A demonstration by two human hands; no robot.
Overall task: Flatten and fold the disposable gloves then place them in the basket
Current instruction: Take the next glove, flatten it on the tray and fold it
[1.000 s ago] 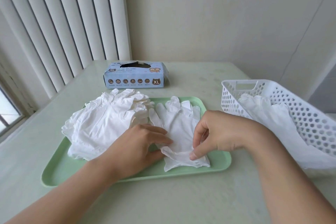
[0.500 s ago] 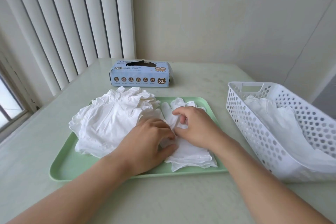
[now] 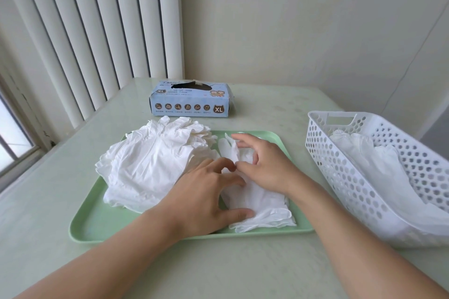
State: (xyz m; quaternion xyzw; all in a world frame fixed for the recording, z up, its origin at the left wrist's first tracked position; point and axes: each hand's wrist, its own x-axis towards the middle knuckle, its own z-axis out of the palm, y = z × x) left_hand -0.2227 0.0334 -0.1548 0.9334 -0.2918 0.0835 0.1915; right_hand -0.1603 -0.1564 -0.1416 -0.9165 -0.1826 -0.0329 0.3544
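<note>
Step in hand: I judge this as flattening; the single white glove (image 3: pixel 257 201) lies on the right half of the green tray (image 3: pixel 97 226), centre of the frame, cuff toward me, fingers pointing to the far rim.
Left hand: my left hand (image 3: pixel 206 199) rests palm-down on the glove's left edge, fingers spread and relaxed, thumb lying along the cuff; it grips nothing.
Right hand: my right hand (image 3: pixel 264 165) lies over the glove's finger end, fingers straight and splayed, pressing, not pinching.
Waiting pile: the heap of crumpled gloves (image 3: pixel 155 165) fills the tray's left half, touching my left hand.
Basket: the white perforated basket (image 3: pixel 345 177) stands at the right of the frame, just beside the tray, with white gloves inside (image 3: pixel 369 160).
Box: the blue XL glove box (image 3: pixel 192 102) sits beyond the tray.
How I would do it well: hold the cuff still with the left hand, sweep the right outward along each finger to push air and creases out, and only fold once the finger tips lie flat.
Risk: the thin film may cling to my palm and lift.
</note>
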